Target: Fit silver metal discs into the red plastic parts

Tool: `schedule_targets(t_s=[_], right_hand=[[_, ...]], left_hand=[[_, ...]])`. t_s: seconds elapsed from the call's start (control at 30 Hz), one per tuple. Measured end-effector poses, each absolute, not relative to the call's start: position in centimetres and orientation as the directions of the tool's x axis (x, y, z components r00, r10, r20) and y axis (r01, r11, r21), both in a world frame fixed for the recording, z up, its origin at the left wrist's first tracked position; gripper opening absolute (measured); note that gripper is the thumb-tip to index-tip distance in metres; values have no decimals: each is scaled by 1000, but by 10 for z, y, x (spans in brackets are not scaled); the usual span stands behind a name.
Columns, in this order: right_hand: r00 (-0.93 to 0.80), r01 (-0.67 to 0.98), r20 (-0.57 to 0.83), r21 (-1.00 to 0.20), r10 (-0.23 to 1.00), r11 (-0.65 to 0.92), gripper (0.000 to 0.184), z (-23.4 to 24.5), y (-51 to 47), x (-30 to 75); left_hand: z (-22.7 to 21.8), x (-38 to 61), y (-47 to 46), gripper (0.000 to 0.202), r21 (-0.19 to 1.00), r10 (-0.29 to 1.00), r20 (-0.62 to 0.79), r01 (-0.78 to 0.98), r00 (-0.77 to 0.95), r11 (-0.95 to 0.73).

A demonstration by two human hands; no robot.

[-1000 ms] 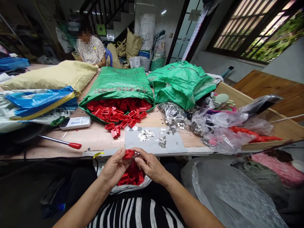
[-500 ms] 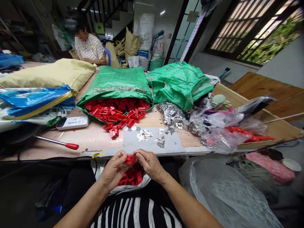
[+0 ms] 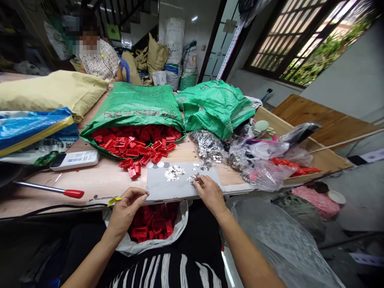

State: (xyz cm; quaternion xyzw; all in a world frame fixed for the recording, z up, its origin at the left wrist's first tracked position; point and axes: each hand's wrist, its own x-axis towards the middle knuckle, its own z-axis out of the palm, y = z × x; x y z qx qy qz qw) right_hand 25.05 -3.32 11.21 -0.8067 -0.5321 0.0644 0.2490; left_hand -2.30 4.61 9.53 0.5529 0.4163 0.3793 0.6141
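My right hand (image 3: pixel 210 193) reaches onto the grey sheet (image 3: pixel 162 188) at the table's near edge. Its fingertips pinch into a small scatter of silver metal pieces (image 3: pixel 195 181). My left hand (image 3: pixel 127 208) hovers at the table edge with its fingers loosely curled and nothing in them. Below it, a white bag of red plastic parts (image 3: pixel 150 228) rests in my lap. A second little heap of silver pieces (image 3: pixel 174 173) lies on the sheet. Behind it, more red parts (image 3: pixel 132 146) spill from an open green sack (image 3: pixel 135 106).
A white remote (image 3: pixel 75 160) and a red-handled screwdriver (image 3: pixel 48 189) lie at the left. A second green sack (image 3: pixel 216 106) and clear bags of silver parts (image 3: pixel 208 146) stand to the right. Another person (image 3: pixel 96 60) sits across the table. A large clear bag (image 3: pixel 270 240) is at my right knee.
Both hands were shut together on a red part over my lap. That part has left my hands; the right hand has moved up to the silver pieces and the left has drawn apart.
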Motion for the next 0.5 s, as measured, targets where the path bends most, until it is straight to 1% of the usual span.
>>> schedule_targets(t_s=[0.07, 0.13, 0.2, 0.27, 0.33, 0.4, 0.5], right_hand=[[404, 861, 162, -400, 900, -314, 13, 111, -29, 253], [384, 881, 159, -358, 910, -309, 12, 110, -24, 251], [376, 892, 159, -330, 913, -310, 11, 109, -18, 248], [373, 896, 154, -314, 915, -313, 9, 108, -13, 246], [372, 899, 146, -304, 917, -316, 8, 107, -9, 246], [369, 901, 142, -299, 919, -315, 9, 107, -8, 246], [357, 901, 151, -315, 922, -297, 11, 107, -11, 247]], left_hand=[[95, -24, 53, 22, 995, 963, -6, 95, 269, -20], [93, -25, 61, 22, 959, 975, 123, 231, 186, -165], [89, -27, 71, 23, 873, 954, 257, 386, 152, -297], [85, -28, 81, 28, 765, 924, 347, 521, 161, -379], [81, -28, 90, 35, 674, 908, 376, 619, 183, -404], [79, -27, 98, 41, 594, 907, 372, 699, 200, -398], [77, -23, 105, 44, 495, 901, 368, 772, 230, -400]])
